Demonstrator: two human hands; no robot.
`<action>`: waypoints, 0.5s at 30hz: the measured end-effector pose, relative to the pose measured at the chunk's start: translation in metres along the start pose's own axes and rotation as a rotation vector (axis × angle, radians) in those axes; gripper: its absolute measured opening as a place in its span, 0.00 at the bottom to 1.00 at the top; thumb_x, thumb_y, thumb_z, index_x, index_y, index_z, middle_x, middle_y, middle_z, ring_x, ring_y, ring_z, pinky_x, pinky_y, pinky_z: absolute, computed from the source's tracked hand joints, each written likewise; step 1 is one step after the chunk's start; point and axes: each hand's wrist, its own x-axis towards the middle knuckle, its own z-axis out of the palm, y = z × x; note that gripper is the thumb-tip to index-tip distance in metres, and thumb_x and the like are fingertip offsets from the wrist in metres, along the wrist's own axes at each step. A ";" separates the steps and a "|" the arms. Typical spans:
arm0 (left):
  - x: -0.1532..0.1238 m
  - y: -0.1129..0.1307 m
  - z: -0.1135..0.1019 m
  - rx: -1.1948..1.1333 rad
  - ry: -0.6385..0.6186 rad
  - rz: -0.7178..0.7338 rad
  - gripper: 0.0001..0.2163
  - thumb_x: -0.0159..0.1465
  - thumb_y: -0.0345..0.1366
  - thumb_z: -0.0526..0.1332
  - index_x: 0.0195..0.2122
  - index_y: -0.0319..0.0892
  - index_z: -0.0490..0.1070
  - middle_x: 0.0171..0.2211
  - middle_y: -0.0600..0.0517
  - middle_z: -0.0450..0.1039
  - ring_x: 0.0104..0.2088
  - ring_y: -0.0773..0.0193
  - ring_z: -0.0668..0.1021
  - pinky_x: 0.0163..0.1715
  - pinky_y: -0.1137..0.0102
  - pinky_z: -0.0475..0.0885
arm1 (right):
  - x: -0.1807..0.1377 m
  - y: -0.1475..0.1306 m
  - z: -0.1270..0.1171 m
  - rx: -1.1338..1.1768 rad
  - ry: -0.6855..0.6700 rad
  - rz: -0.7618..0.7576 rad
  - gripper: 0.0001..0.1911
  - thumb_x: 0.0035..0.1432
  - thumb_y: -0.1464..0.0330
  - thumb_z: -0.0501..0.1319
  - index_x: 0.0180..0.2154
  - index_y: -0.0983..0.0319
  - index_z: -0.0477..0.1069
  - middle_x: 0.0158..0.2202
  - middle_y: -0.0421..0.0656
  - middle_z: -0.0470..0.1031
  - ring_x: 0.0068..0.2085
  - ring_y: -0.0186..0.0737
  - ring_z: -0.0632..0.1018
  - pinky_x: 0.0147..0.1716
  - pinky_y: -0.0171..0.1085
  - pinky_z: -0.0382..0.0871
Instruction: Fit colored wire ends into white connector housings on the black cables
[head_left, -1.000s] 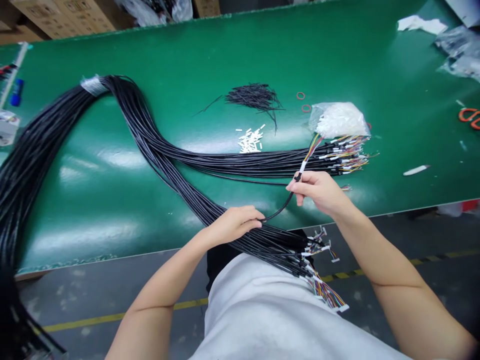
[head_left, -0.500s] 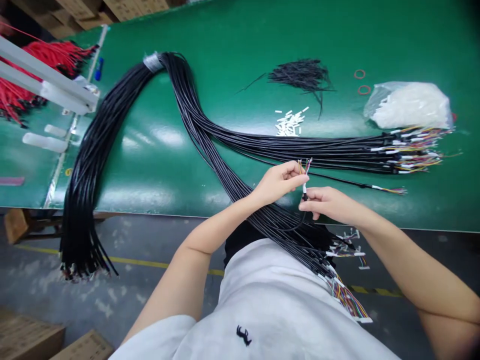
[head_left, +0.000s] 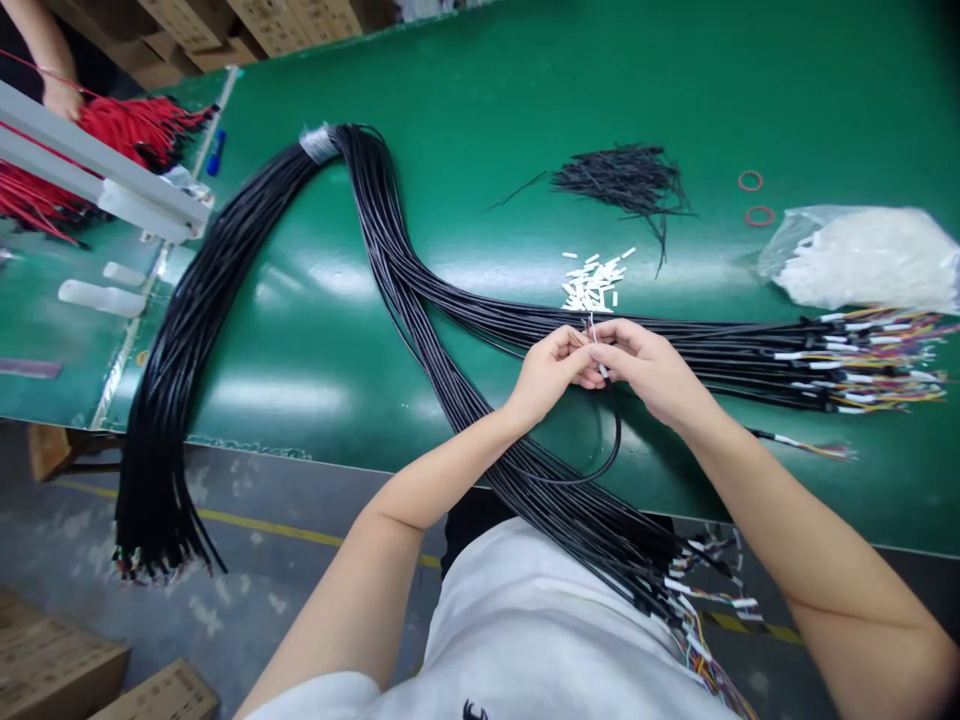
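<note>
Fingers of left hand (head_left: 550, 374) and right hand (head_left: 651, 374) pinch one cable (head_left: 616, 442) end near the table (head_left: 285, 395) edge, bare green leftward.

L hand (head_left: 551, 370) & R hand (head_left: 649, 370) meet over table (head_left: 525, 80) nr front edge, both pinching one cable (head_left: 611, 455). From them: sleeve pile (head_left: 594, 285) at 12, just beyond; short-wire heap (head_left: 622, 180) behind it; rings (head_left: 750, 181) at 1; bag (head_left: 870, 258) at 2; cable bundle (head_left: 390, 260) bends at 10.
</note>
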 end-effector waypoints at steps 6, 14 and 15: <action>-0.004 0.001 -0.003 0.009 -0.036 -0.041 0.22 0.56 0.51 0.74 0.31 0.39 0.68 0.23 0.57 0.76 0.23 0.73 0.79 0.25 0.80 0.73 | 0.000 0.007 -0.012 0.110 -0.147 0.085 0.17 0.55 0.62 0.73 0.45 0.60 0.76 0.36 0.39 0.78 0.33 0.33 0.77 0.32 0.33 0.72; -0.007 0.003 -0.006 0.104 0.009 -0.011 0.20 0.60 0.51 0.71 0.30 0.39 0.69 0.23 0.59 0.70 0.22 0.78 0.73 0.24 0.81 0.70 | 0.000 0.000 -0.009 0.159 -0.103 0.189 0.14 0.52 0.61 0.75 0.34 0.60 0.75 0.29 0.37 0.74 0.28 0.32 0.74 0.28 0.32 0.72; -0.008 0.002 -0.006 0.129 0.004 0.010 0.19 0.61 0.50 0.71 0.30 0.39 0.69 0.23 0.59 0.70 0.22 0.78 0.72 0.23 0.81 0.69 | -0.001 0.001 -0.008 0.170 -0.085 0.194 0.15 0.51 0.61 0.76 0.33 0.60 0.74 0.27 0.36 0.73 0.27 0.31 0.73 0.27 0.32 0.71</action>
